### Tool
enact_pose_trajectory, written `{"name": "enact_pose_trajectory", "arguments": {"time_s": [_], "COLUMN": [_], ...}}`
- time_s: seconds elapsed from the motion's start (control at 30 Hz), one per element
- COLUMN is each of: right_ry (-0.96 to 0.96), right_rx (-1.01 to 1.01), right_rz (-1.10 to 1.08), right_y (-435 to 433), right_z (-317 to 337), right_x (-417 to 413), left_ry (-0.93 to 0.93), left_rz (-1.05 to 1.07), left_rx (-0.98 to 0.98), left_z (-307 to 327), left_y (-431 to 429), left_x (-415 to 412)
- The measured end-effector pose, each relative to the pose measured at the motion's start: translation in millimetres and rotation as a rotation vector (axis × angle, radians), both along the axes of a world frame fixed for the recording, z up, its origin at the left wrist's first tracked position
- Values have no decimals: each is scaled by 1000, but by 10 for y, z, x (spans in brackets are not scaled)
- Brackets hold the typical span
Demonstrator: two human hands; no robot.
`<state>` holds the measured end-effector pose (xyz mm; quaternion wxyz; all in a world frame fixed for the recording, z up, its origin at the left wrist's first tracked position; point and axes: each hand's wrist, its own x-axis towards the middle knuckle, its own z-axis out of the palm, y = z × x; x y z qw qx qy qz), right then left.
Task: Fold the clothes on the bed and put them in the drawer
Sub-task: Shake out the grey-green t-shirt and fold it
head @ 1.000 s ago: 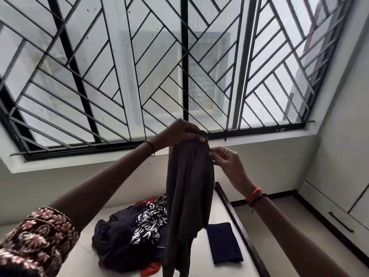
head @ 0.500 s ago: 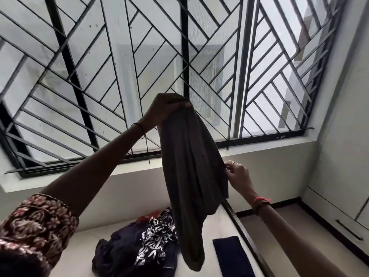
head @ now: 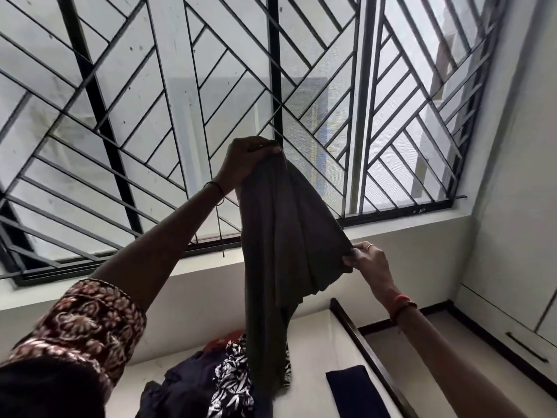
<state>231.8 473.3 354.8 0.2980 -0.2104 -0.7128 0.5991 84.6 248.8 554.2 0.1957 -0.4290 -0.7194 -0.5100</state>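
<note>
A dark grey garment (head: pixel 277 251) hangs in the air above the bed (head: pixel 316 345). My left hand (head: pixel 247 162) grips its top end, raised in front of the window. My right hand (head: pixel 366 260) pinches the garment's right edge, lower and to the right, pulling the cloth sideways. Below lies a pile of unfolded clothes (head: pixel 211 384): a dark navy piece, a black-and-white leaf print and a bit of red. A folded navy item (head: pixel 351 393) lies flat on the bed to the right of the pile.
A barred window (head: pixel 180 101) fills the wall behind the bed. The bed's dark frame edge (head: pixel 370 360) runs along its right side. A white cabinet with a drawer handle (head: pixel 526 346) stands at the far right, with floor between it and the bed.
My left hand lifted the garment's top from chest height up in front of the window. My right hand slid down from the top to the right edge and drew it outward.
</note>
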Motion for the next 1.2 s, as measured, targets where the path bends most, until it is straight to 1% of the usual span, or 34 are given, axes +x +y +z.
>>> {"name": "enact_pose_trajectory", "arguments": {"time_s": [0.13,0.17,0.2,0.27,0.33,0.37,0.43,0.57,0.63,0.7,0.73,0.8,0.87,1.0,1.07,1.2], "right_ry": [89,111,129,140,76,51,30,-2,20,70,94,116,139,167,186,218], "right_rx": [-143,-151,-129,1,183,234,219,29,-190,-489,-602,-719,-756,-738,-764,-839], "right_rz": [9,2,-7,-28,-75,-89,-92,-75,-50,-8,6,17,17,-13,-9,102], "right_y": [-137,-173,-194,-235,-254,-264,-282,-256,-264,-298,-296,-265,-220,-182,-175,-264], "right_z": [-64,-86,-131,-232,-341,-384,-446,-547,-573,-556,-541,-530,-537,-533,-549,-597], "right_x": [23,20,4,-22,-27,-25,-27,-97,-130,-131,-128,-130,-130,-90,-92,-108], "left_ry": [-1,-5,-8,-4,-7,-7,-4,-20,-37,-40,-40,-44,-51,-49,-51,-69], "left_rz": [31,39,48,70,82,86,91,98,100,103,99,91,80,48,26,-11], "left_rx": [1,3,12,38,58,65,72,71,63,46,41,36,39,43,67,104], "left_z": [25,29,34,43,61,81,114,130,97,56,35,4,-18,-29,-28,-21], "left_y": [35,47,60,77,85,86,95,117,133,154,170,203,228,261,281,340], "left_x": [-77,-90,-105,-132,-162,-172,-202,-269,-306,-315,-314,-314,-316,-334,-325,-312]}}
